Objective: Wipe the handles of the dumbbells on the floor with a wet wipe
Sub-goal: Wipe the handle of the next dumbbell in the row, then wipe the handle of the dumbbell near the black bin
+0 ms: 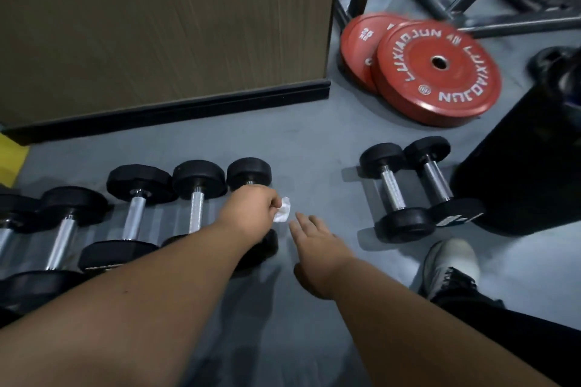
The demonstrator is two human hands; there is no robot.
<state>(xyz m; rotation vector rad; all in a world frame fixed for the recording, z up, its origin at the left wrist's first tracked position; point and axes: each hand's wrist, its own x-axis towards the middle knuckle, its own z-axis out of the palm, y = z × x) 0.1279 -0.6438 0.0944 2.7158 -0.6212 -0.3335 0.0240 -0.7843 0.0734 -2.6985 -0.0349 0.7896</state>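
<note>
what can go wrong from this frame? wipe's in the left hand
1. The wet wipe is bunched small in the left hand, so it may cover little of a handle per pass.
2. The pair of dumbbells lies apart from the main row and could get skipped.
3. The right hand hangs open, steadying nothing; a round-headed dumbbell might roll.

My left hand point(251, 204) pinches a small white wet wipe point(282, 213) at the middle of the frame, above the rightmost dumbbell point(250, 173) of a row at lower left. My right hand point(314, 248) is just beside it, fingers straight, holding nothing. Two more dumbbells point(408, 188) lie on the grey floor point(314, 141) at right, and red weight plates point(437, 72) are at upper right.
</note>
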